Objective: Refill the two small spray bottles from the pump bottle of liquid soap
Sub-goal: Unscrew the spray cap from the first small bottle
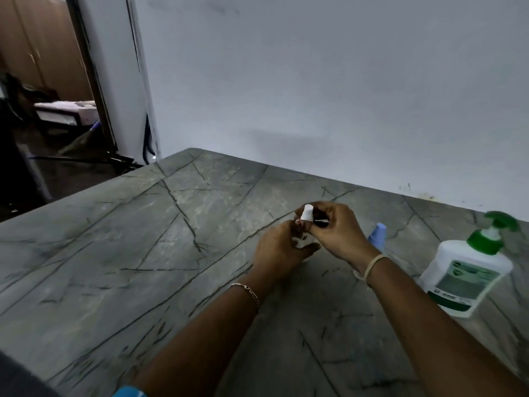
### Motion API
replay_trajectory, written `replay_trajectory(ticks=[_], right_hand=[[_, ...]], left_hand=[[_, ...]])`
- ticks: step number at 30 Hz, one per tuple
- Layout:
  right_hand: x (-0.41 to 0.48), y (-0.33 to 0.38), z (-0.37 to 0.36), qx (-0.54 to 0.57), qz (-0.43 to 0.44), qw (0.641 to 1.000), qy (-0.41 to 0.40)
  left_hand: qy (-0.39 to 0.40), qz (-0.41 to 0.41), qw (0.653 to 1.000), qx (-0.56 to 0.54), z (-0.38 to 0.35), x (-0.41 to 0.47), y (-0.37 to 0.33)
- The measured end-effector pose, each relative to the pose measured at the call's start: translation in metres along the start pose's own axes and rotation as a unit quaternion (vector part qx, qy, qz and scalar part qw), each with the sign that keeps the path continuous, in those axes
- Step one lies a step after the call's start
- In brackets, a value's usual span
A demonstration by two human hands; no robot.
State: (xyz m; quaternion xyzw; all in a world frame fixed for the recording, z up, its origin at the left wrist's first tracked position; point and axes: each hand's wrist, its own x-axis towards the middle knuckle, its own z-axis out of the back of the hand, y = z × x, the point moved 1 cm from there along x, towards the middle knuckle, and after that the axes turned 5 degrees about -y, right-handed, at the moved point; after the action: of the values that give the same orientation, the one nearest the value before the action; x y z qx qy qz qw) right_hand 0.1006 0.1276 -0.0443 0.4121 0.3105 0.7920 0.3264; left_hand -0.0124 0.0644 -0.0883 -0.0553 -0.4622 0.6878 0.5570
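Both hands meet over the middle of the table (143,253), raised a little off it. The left hand (282,247) is curled round the lower body of the white bottle (307,214), thumb up against its side. The right hand (337,230) is closed on the same bottle from the right, fingers bent round its upper part; the white top pokes out above them. Something dark shows under the right fingers, too blurred to make out. The blue bottle (378,234) stands on the table just behind the right wrist, partly hidden by it. The pump bottle (466,270), white with a green pump, stands further right near the table edge, apart from both hands. A chain bracelet (249,293) is on the left wrist, a pale thread (372,266) on the right. A plain wall (315,81) lies behind.
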Motion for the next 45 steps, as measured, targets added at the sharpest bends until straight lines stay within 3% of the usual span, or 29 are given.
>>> replay_trajectory(ticks=[6,9,11,13,24,32,39,45], right_hand=[[-0.005,0.014,0.008,0.086,-0.035,0.987,0.132],[-0.01,0.019,0.002,-0.056,0.035,0.997,0.036],[-0.019,0.024,0.001,-0.151,0.081,0.983,-0.061],[-0.027,0.03,0.002,-0.18,0.087,0.974,-0.108],[-0.047,0.05,-0.004,-0.094,0.01,0.993,-0.07],[-0.055,0.036,0.004,-0.107,0.025,0.988,-0.112],[-0.062,0.027,0.004,-0.017,-0.001,0.994,-0.108],[-0.057,0.03,-0.003,-0.059,0.014,0.994,-0.09]], left_hand=[[-0.001,-0.012,1.0,0.003,0.0,0.002,0.005],[-0.023,-0.024,0.999,0.013,-0.001,0.0,0.003],[-0.026,-0.023,0.999,0.008,0.001,-0.006,0.0],[-0.018,-0.018,1.0,0.008,0.003,-0.011,-0.003],[-0.03,-0.012,0.999,-0.035,0.008,-0.032,-0.013],[-0.022,-0.001,0.999,-0.034,0.006,-0.036,-0.008],[-0.03,-0.003,0.999,-0.029,0.004,-0.038,-0.008],[-0.037,-0.029,0.998,-0.046,0.004,-0.043,-0.012]])
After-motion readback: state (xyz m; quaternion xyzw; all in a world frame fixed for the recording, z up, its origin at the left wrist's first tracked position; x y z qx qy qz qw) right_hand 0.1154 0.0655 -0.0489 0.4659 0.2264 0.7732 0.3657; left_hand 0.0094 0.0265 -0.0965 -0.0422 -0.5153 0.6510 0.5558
